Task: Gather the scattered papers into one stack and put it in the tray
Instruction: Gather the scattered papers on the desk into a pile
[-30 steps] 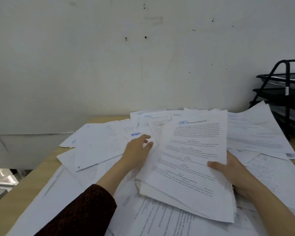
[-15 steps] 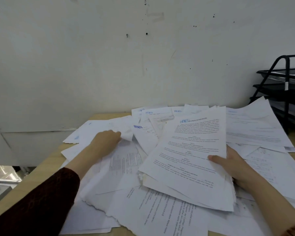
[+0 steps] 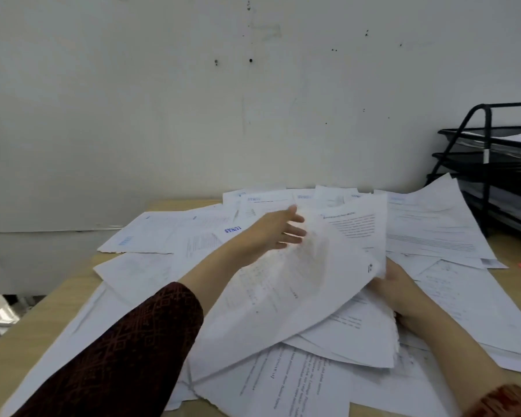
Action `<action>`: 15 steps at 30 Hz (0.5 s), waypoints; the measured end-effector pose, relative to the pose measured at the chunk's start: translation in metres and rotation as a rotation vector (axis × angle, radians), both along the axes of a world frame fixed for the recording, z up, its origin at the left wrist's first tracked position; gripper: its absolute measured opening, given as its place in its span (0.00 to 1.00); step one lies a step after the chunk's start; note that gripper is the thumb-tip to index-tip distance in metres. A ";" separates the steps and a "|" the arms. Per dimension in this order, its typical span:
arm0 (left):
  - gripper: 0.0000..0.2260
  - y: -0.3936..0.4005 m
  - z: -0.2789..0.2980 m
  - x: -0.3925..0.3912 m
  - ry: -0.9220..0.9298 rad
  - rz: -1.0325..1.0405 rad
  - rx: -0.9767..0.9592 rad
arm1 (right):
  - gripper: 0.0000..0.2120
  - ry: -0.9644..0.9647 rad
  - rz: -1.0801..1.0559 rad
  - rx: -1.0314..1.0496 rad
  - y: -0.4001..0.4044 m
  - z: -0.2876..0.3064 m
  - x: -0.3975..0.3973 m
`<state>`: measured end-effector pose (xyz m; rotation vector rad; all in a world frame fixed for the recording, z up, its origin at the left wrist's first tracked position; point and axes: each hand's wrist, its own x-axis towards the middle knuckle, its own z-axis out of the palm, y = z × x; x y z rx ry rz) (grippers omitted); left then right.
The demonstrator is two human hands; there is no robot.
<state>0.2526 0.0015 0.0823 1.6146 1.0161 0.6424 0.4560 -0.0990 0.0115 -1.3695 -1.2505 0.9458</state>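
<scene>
Head view: my left hand point(image 3: 272, 233) is out over the papers point(image 3: 163, 239), fingers point(image 3: 295, 218) straight and spread, touching the upper edge of a curled sheet point(image 3: 286, 296) that lies across the stack point(image 3: 352, 338); no pinch visible. My right hand point(image 3: 399, 291) is at the stack's right edge, partly behind the sheet; fingers curl around the stack edge, holding it. Stack sits mid-bench point(image 3: 42, 314), on top of more loose papers spread to the left, rear and right. Tray point(image 3: 491, 164), black, tiered, stands at far right against the wall point(image 3: 193, 100), already holding some papers; one loose page leans against its lower tiers. Dark patterned sleeve point(image 3: 127, 350) on my left arm.
</scene>
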 end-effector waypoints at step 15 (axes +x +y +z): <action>0.09 0.045 -0.040 -0.050 0.603 0.177 0.385 | 0.11 0.100 -0.069 -0.061 0.009 -0.003 0.003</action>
